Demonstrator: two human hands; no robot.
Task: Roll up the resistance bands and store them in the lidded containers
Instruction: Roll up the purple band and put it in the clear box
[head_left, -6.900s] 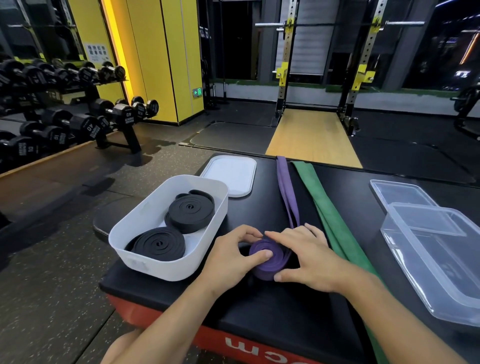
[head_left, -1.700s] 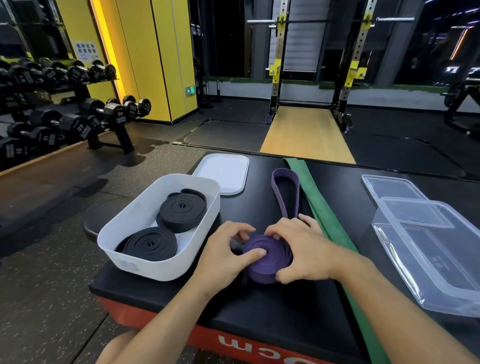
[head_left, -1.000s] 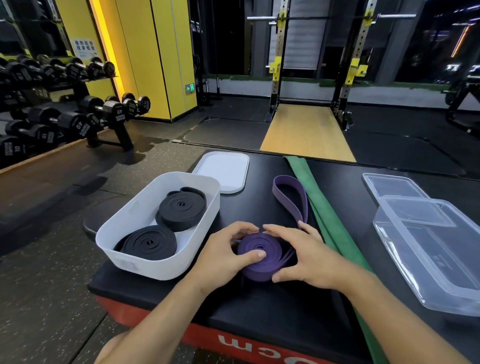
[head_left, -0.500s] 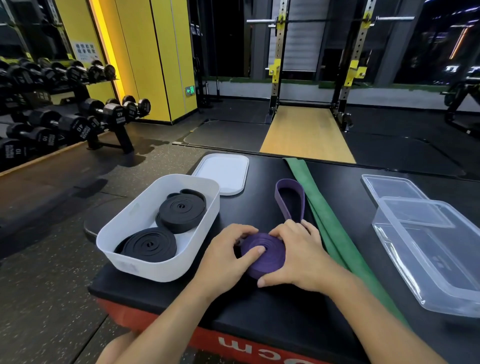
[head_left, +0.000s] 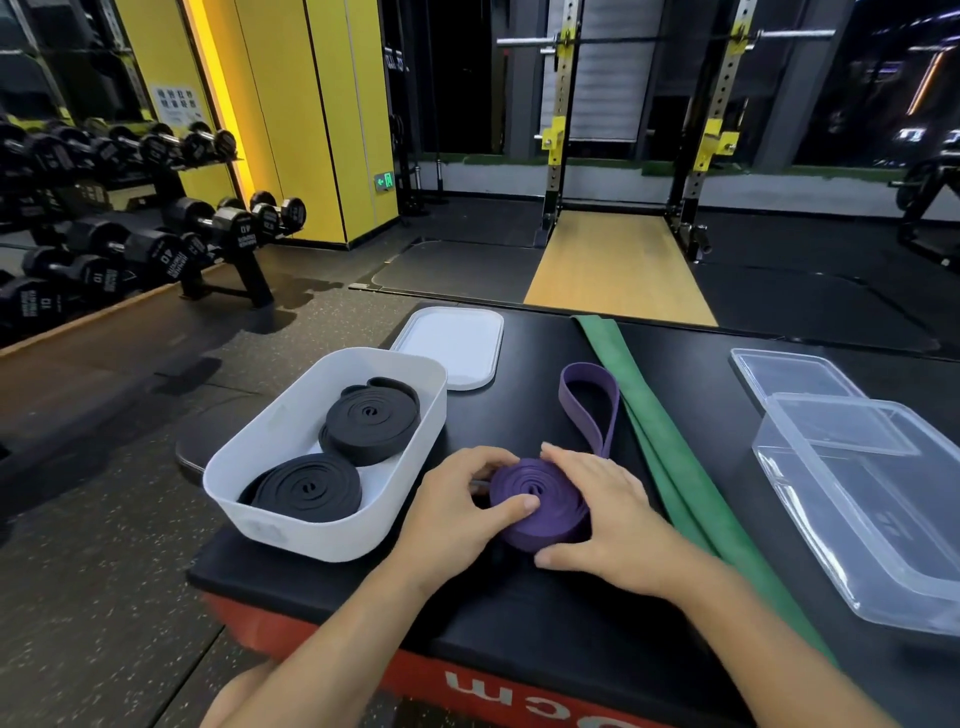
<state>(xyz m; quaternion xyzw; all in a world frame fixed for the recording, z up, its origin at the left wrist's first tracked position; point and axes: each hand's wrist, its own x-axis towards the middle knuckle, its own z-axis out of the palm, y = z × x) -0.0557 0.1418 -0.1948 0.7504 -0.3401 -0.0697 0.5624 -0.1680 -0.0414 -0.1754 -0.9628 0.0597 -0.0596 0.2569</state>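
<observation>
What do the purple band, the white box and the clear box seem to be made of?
Purple flat resistance band: probably rubber or latex, matte; it coils in soft layers. Opaque white rectangular container: likely plastic, smooth, with rounded moulded corners. Clear rectangular container: likely glossy plastic; the black surface shows through.

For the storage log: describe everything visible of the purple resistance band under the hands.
The flat, rubbery-looking purple resistance band lies on the black padded top, mostly wound into a spiral coil. Its unrolled tail loop stretches away from the person, beside the flat green band. The left hand pinches the coil's left side, thumb on top; the right hand cups its right side.
</observation>
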